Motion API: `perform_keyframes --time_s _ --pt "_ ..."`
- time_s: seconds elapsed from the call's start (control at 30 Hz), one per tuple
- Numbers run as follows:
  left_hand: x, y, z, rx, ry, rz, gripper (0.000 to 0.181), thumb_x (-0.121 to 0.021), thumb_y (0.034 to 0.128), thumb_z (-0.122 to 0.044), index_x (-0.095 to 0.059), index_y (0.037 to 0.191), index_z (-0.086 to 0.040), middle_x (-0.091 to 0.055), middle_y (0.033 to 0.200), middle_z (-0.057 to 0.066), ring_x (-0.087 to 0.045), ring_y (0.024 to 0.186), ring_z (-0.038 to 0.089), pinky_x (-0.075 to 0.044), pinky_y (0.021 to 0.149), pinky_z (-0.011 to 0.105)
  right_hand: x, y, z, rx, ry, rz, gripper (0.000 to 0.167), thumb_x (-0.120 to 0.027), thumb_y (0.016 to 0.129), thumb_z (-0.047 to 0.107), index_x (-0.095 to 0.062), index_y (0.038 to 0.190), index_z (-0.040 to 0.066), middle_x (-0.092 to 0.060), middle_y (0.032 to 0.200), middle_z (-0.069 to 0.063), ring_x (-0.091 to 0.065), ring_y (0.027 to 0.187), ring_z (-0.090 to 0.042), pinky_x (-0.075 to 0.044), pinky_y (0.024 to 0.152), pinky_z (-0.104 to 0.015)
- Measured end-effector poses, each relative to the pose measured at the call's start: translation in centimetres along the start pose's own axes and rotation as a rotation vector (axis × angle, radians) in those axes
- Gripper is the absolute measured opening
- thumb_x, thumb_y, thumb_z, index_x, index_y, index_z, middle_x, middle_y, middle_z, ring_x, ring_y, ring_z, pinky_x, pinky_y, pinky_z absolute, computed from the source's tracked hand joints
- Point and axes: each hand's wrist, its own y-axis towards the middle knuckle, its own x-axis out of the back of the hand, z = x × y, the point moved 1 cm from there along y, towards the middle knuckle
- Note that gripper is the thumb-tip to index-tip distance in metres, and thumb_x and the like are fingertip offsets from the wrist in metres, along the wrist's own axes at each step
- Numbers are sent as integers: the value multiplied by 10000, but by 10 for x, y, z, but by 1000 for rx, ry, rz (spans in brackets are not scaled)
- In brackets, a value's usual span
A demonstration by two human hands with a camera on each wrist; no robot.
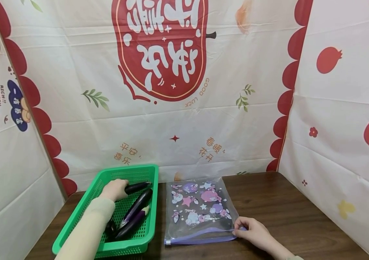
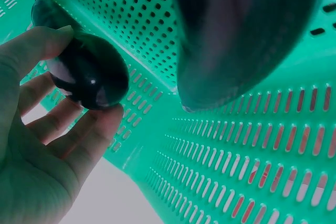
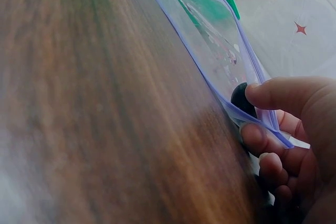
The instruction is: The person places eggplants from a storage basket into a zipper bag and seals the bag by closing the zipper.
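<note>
My left hand (image 1: 115, 189) is inside the green basket (image 1: 154, 216), its thumb and fingers gripping a dark eggplant (image 2: 92, 72). More eggplants (image 1: 137, 206) lie in the basket beside and below that hand. To the basket's right, a clear zip bag (image 1: 197, 206) with printed cartoon figures lies flat on the table. At the bag's near right corner, my right hand (image 1: 252, 233) pinches the purple zip edge (image 3: 262, 121). The bag's mouth gapes a little. A dark rounded shape (image 3: 241, 98) shows by the right thumb; I cannot tell what it is.
The dark wooden table (image 1: 301, 216) runs under the basket and bag. White printed cloth (image 1: 184, 144) hangs behind and along both sides. A white slider (image 1: 168, 242) sits at the bag's near left corner.
</note>
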Motion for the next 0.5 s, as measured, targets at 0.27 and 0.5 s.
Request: perform_keyframes --time_s 0.27,0.5 --pt "0 -1 -2 -3 -7 8 437 -732 809 -69 -626 1230 -11 -643 1140 168 -609 1011 367 -509 772 493 -1 0 -1 11 5 5 175 -749 803 296 -596 771 217 -466 658 87 -439 618 -45 -305 562 -251" --pt "-1 -5 2 -2 -19 7 445 -740 812 -78 -620 1236 -13 -637 1152 172 -606 1011 376 -513 747 486 0 -1 1 16 9 3 176 -747 804 290 -594 771 212 -476 661 84 -447 622 -51 -307 564 -254"
